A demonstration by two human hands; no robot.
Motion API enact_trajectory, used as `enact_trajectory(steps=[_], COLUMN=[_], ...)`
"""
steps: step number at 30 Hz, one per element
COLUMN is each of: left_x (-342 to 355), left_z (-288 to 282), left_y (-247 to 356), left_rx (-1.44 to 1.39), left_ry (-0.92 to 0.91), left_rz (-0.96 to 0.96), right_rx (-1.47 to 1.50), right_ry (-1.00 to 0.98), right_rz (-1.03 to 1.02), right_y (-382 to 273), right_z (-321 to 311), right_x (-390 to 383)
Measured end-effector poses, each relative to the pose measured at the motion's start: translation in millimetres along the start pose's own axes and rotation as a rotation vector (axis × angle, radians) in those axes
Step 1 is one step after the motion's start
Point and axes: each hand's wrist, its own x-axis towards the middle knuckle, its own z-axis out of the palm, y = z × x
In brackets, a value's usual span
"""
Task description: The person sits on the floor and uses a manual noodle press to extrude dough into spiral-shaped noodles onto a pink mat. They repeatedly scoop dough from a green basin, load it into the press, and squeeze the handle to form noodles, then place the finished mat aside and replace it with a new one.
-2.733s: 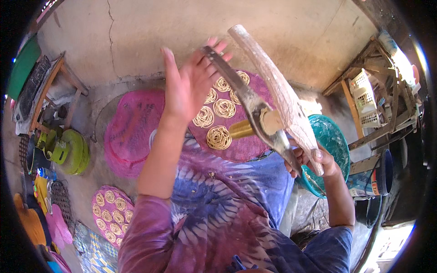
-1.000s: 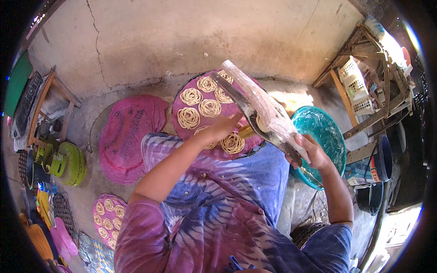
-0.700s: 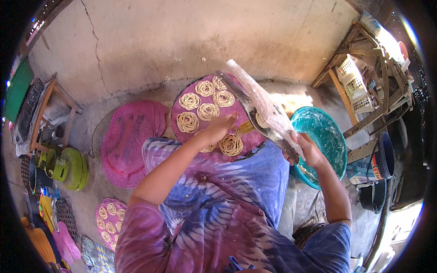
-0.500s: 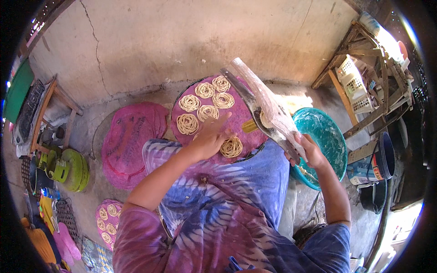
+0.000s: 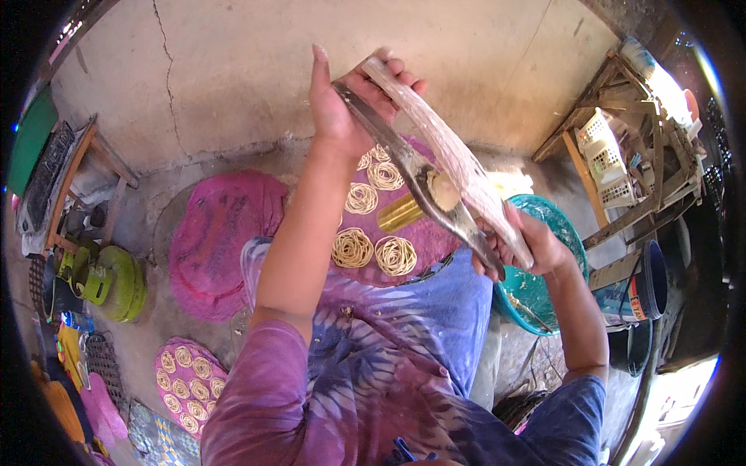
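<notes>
Above the pink tray (image 5: 435, 233) w/ its 5 noodle coils (image 5: 353, 248), both hands grip a long 2-handled press (image 5: 435, 186). L hand (image 5: 342, 109) is closed round the far handle ends, R hand (image 5: 521, 248) clenched on the near ends. Brass cylinder (image 5: 402, 211) hangs below the press, betw. the hands. Teal basin (image 5: 544, 287) sits just right.

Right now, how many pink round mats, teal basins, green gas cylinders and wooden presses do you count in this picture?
pink round mats: 3
teal basin: 1
green gas cylinder: 1
wooden press: 1
total: 6
</notes>
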Motion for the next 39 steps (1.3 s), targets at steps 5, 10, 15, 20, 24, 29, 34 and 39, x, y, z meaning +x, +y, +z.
enact_trajectory(steps=[5,10,15,20,24,29,34,39], left_x=[2,-6,-10,-1,3,-12,6,2], left_z=[-81,-138,-125,-112,-110,-102,-94,-88], left_y=[-37,-28,-15,-27,-8,-22,-47,-52], left_rx=[-0.1,-0.269,-0.29,-0.214,-0.215,-0.224,-0.284,0.476], left_ry=[0.412,0.192,0.224,0.191,0.205,0.326,0.419,0.678], left_rz=[0.106,0.147,0.178,0.221,0.179,0.161,0.092,-0.307], right_rx=[-0.239,-0.579,-0.981,-0.669,-0.632,-0.534,-0.475,-0.313], right_ry=[0.143,0.284,0.467,0.4,0.453,0.399,0.427,0.446], right_rz=[0.194,0.252,-0.108,0.314,0.237,0.254,0.201,0.128], right_y=[-7,1,-17,-43,-27,-16,-8,19], right_z=[-26,-30,-6,1,5,-3,-20,-32], right_x=[38,74,65,51,64,44,37,36])
